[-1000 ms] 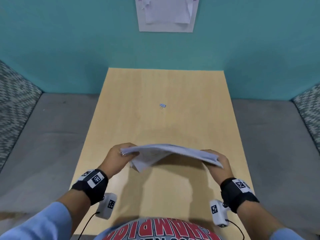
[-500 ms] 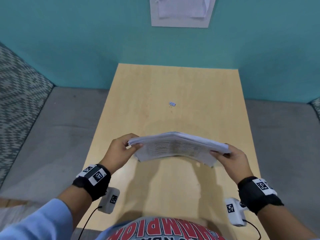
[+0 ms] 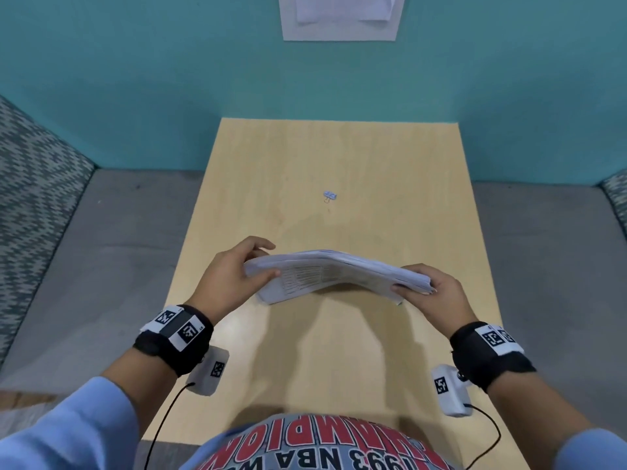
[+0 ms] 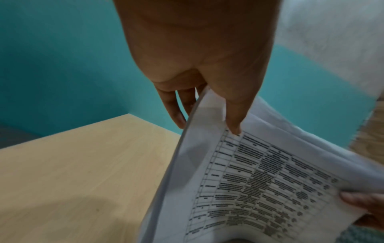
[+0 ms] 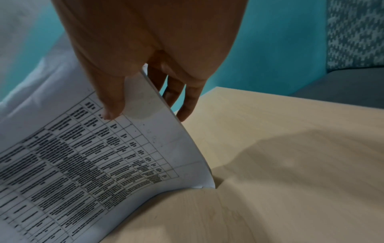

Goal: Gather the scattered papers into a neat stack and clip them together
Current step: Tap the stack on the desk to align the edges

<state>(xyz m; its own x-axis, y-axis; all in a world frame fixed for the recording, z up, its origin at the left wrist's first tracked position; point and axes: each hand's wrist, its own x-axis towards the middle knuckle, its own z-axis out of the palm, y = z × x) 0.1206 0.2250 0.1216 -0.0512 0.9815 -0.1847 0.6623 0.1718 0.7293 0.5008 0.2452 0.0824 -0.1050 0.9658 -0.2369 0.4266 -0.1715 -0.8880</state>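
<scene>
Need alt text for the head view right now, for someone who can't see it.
Both hands, left hand and right hand, hold a stack of papers by its ends above a wooden table. A small binder clip lies farther back on the table.

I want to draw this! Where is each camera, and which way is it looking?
Head: on the head, looking down at the table, binder clip, both hands, sleeves.
Left wrist: along the left hand pinching the papers.
Right wrist: along the right hand pinching the same papers.
All share the printed papers.

Dim wrist views, soft blur, shadows under hands [image 3: 237, 279]
</scene>
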